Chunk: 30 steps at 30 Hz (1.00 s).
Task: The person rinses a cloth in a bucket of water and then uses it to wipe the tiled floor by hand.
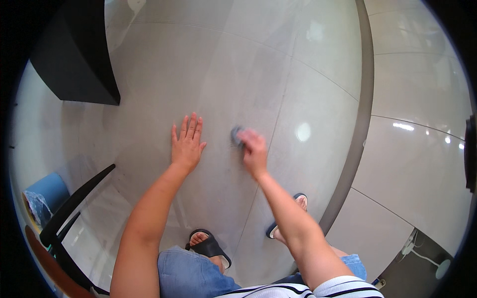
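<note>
My left hand (187, 146) lies flat on the grey tiled floor (213, 79), fingers stretched forward and a little apart, holding nothing. To its right, my right hand (255, 149) is closed on a small dark grey pad (237, 136) pressed to the tiles. That hand is smeared by motion, so the pad's exact kind is hard to make out. Faint dark marks show on the floor just below the pad.
My feet in dark sandals (211, 248) are close below my hands. A black box-shaped piece (82, 59) stands at the upper left. Black chair parts (79, 201) and a blue roll (49, 193) are at the left. A raised brown strip (360, 124) borders the right, with a white cable (422, 256) beyond.
</note>
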Each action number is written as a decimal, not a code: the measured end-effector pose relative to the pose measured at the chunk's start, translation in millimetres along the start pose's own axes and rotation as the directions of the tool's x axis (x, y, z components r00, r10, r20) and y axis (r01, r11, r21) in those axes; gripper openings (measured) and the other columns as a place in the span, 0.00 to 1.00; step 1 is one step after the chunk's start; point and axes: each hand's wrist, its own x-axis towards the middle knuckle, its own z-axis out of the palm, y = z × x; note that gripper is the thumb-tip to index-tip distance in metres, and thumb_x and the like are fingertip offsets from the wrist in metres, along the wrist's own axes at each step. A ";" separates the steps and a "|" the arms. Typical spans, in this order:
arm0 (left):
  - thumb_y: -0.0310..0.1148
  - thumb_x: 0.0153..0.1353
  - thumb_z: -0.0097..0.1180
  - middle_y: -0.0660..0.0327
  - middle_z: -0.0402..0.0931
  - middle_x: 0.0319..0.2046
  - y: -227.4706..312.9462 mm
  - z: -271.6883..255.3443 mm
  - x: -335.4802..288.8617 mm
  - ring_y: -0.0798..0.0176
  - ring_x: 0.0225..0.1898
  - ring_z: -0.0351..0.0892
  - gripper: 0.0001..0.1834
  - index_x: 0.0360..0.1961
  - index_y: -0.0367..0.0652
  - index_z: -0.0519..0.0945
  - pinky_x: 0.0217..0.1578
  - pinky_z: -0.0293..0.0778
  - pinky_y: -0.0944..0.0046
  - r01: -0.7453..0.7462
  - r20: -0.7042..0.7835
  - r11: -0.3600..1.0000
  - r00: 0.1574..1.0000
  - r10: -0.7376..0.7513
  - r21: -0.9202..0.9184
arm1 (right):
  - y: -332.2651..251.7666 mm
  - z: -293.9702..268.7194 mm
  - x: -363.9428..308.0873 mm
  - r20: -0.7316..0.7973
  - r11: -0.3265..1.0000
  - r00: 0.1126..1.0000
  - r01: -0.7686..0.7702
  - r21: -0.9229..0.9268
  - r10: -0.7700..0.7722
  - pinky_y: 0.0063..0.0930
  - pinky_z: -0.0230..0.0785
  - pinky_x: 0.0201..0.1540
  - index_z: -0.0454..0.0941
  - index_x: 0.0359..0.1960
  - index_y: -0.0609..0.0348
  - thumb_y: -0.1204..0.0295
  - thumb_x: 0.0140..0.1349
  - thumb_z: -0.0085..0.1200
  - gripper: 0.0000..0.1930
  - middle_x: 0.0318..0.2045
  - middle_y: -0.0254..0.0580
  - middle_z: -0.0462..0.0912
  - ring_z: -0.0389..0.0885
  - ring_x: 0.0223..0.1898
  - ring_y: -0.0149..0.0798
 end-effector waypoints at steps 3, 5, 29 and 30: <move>0.54 0.72 0.42 0.66 0.30 0.79 -2.5 -3.0 -5.9 0.60 0.78 0.32 0.41 0.78 0.54 0.40 0.73 0.36 0.42 0.046 0.085 0.999 0.995 -0.048 0.019 | -38.7 -7.4 -100.1 0.363 0.986 0.931 -0.035 0.165 -0.028 0.39 0.74 0.55 0.86 0.46 0.45 0.90 0.48 0.49 0.28 0.51 0.43 0.82 0.78 0.55 0.49; 0.54 0.72 0.42 0.65 0.30 0.79 -5.1 1.5 -6.4 0.59 0.78 0.32 0.41 0.78 0.53 0.40 0.73 0.37 0.42 0.039 0.057 0.999 0.998 -0.038 0.000 | -40.6 -23.5 -114.9 0.491 0.986 0.868 -0.007 0.167 -0.077 0.38 0.74 0.55 0.86 0.46 0.44 0.89 0.48 0.50 0.27 0.50 0.42 0.82 0.79 0.54 0.49; 0.47 0.71 0.46 0.60 0.29 0.78 18.4 -8.7 4.3 0.54 0.78 0.34 0.42 0.77 0.50 0.39 0.70 0.49 0.40 0.079 0.094 0.992 0.992 -0.089 0.098 | 36.7 -45.8 -13.1 -0.041 0.996 0.997 0.062 0.064 -0.060 0.40 0.73 0.53 0.82 0.50 0.45 0.85 0.56 0.51 0.23 0.48 0.44 0.80 0.76 0.51 0.52; 0.45 0.70 0.47 0.59 0.30 0.78 27.3 -10.0 9.8 0.53 0.78 0.35 0.42 0.77 0.50 0.40 0.70 0.50 0.40 0.108 0.108 0.992 0.987 -0.115 0.070 | 42.9 -45.5 -18.2 -0.045 0.995 0.995 0.085 0.047 -0.083 0.40 0.73 0.53 0.82 0.50 0.45 0.85 0.55 0.52 0.23 0.48 0.44 0.80 0.76 0.50 0.52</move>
